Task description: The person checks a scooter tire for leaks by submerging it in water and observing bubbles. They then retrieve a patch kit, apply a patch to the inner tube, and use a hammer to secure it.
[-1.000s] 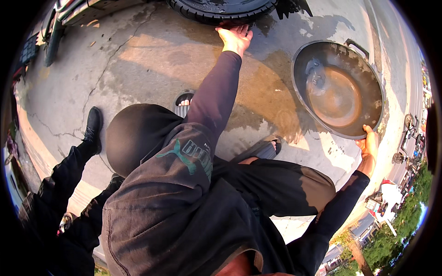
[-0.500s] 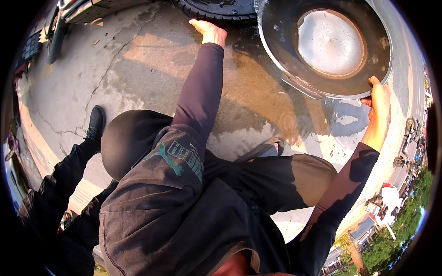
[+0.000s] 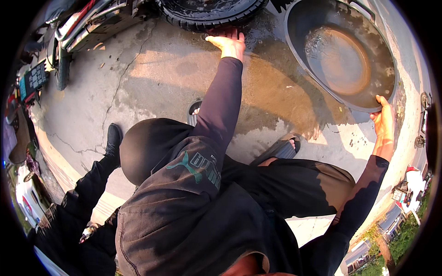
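My left hand [image 3: 229, 44] is open, palm turned up and fingers spread, at the near lower edge of a wet black tyre [image 3: 195, 23]. Some of its fingertips are in the tyre's shadow, so whether they touch the tread I cannot tell. My right hand [image 3: 384, 123] is closed on the near right rim of a large dark basin [image 3: 301, 48], thumb over the edge. Shallow brownish water [image 3: 338, 60] with ripples lies in the bottom of the basin. The far side of the tyre is cut off by the top of the view.
Wet patches darken the concrete floor [image 3: 267, 87]. A parked motorbike [image 3: 69, 37] stands at the far left. Beside my left knee is another person's dark-trousered leg [image 3: 87, 177] and shoe [image 3: 114, 138]. My sandalled foot [image 3: 283, 149] rests below the basin. A road runs along the right.
My left hand's fingers, partly hidden at the tyre before, now show spread. The bright reflection in the basin has given way to rippled brown water. My right hand keeps its hold on the rim.
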Motion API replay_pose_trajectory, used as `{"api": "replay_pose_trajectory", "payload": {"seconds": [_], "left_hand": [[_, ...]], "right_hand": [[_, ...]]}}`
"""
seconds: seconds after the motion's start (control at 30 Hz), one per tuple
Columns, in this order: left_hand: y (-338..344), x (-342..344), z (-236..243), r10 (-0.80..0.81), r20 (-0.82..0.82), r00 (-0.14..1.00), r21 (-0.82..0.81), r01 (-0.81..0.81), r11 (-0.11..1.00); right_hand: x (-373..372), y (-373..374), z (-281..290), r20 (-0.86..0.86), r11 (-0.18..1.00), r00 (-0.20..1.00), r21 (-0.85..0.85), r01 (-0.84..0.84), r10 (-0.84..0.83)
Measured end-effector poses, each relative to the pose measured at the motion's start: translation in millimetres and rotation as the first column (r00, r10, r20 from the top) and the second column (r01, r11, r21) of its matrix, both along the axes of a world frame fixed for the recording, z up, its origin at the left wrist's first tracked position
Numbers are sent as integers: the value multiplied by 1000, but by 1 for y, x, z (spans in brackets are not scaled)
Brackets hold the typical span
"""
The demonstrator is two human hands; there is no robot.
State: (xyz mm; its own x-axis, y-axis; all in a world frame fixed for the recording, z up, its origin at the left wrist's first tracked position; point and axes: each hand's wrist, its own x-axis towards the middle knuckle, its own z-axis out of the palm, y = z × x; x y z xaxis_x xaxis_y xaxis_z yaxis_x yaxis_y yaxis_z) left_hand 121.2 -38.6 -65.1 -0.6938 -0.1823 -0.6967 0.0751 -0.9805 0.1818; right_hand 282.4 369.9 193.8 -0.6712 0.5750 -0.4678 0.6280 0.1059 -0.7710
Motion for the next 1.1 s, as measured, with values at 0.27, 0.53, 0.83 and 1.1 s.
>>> {"api": "replay_pose_trajectory", "payload": {"seconds": [0.27, 0.53, 0.83, 1.1], "left_hand": [[-81, -29, 3, -91, -238, 967, -291, 18, 957], [-57, -21, 11, -116, -198, 973, -338, 43, 940], [-19, -20, -14, -94, -126, 987, -366, 42, 930], [-10, -8, 12, 57, 171, 984, -600, 58, 798]], "right_hand": [[58, 58, -19, 78, 998, 997, 55, 22, -26], [71, 54, -25, 93, 990, 996, 139, 3, -16], [65, 64, -32, 166, 987, 985, 158, 14, -40], [61, 49, -34, 235, 992, 972, 125, -34, 3]]}}
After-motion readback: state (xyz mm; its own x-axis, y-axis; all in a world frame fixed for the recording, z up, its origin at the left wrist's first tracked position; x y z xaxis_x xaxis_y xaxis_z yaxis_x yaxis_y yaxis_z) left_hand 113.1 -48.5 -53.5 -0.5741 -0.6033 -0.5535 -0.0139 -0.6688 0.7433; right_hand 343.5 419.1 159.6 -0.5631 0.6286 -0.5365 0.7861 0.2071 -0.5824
